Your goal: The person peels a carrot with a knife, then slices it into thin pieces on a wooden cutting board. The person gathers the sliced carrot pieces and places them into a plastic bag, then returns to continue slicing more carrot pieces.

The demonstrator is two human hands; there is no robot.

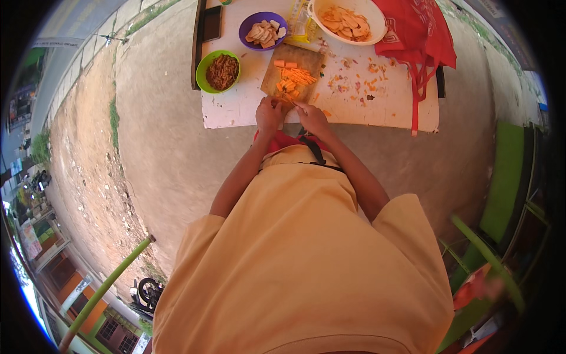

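Observation:
A wooden cutting board (270, 79) lies on the white table, carrying carrot sticks (300, 76), short carrot pieces (287, 86) and two thicker carrot chunks (285, 64). At its near edge, my left hand (269, 116) has its fingers bent down beside some carrot bits; whether it pinches one is hidden. Just to the right, my right hand (313, 118) is closed around what looks like a small knife (292, 103), with only a sliver of it showing between the hands.
On the white table (376, 110) stand a green bowl of brown shredded food (222, 72), a purple bowl of pale slices (264, 32) and a white colander (381, 26) holding peeled pieces. A red bag (415, 40) hangs its strap over the front edge. Peel scraps (349, 84) litter the right side. A phone (212, 23) lies back left.

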